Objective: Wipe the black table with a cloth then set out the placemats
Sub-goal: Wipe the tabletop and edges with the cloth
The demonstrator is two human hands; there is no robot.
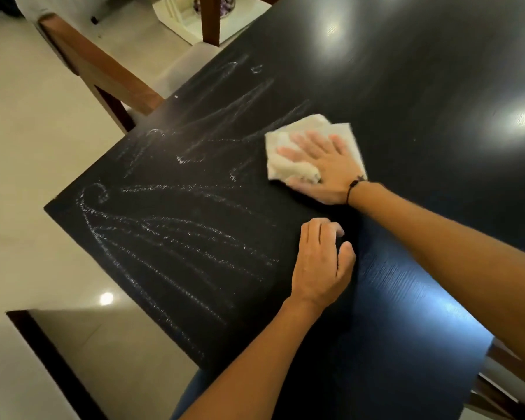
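The black table fills most of the view. Wet white streaks arc across its near left part. A folded white cloth lies flat on the table near the middle. My right hand presses down on the cloth with straight, spread fingers; a dark band circles the wrist. My left hand rests on the tabletop closer to me, its fingers loosely curled and holding nothing. No placemats are in view.
A wooden chair with a pale seat stands at the table's far left side. Another chair's dark frame sits at the lower left on the pale tiled floor. A white stand is beyond the table.
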